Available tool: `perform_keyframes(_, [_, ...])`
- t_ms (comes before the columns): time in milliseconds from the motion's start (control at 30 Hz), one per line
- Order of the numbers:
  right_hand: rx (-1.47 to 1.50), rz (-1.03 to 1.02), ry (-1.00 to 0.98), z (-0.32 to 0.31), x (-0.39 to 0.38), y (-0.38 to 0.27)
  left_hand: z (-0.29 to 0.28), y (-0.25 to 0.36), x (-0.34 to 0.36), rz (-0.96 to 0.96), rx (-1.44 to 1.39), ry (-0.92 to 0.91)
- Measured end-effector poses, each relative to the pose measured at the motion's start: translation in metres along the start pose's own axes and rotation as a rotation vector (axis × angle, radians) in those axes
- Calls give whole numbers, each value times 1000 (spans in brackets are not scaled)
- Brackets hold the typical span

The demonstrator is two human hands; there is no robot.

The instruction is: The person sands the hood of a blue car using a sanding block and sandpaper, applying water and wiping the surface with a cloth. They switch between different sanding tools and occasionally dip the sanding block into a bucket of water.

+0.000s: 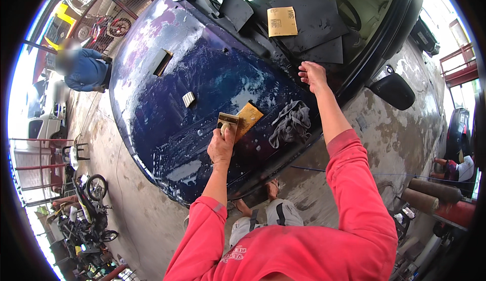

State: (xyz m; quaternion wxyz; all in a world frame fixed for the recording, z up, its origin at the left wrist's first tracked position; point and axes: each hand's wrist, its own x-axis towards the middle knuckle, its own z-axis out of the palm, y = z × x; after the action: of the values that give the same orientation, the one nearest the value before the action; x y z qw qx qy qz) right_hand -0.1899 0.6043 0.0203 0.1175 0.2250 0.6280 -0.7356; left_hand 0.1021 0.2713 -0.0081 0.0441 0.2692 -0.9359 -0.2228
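Note:
In my left hand (219,146) is a putty knife (229,119) with a wide metal blade and a pale handle, held over the dark blue car hood (202,99). Just beside and partly behind the blade, a yellow-brown flat piece (250,115) lies on the hood. My right hand (314,76) hovers near the base of the windshield, its fingers loosely bent with nothing visible in them. Between my arms a crumpled grey cloth (291,123) rests on the hood. Farther left sit a small ridged whitish block (189,99) and a dark-topped flat block (163,62).
Dark sheets (309,15) and a tan sandpaper sheet (282,21) lie on the windshield. A side mirror (393,90) juts out at right. A person in blue (87,71) stands beyond the hood. Motorcycles (88,197) and gas cylinders (435,192) stand around the concrete floor.

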Motion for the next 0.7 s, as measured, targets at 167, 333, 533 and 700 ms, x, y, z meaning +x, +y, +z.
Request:
perform_keyframes(167, [-1135,-521,396,28,17,-14,2,-2,0,14,16,26])
perform_keyframes(333, [-1500,-725,410,42,30,-29,4,-3,-1,38,11,73])
perform_keyframes(533, [-1692,-856,365,40,46,-60,5,-3,-2,10,-10,48])
perform_keyframes(700, [-1773,-853,277,40,49,-62,7,-4,-1,20,1,78])
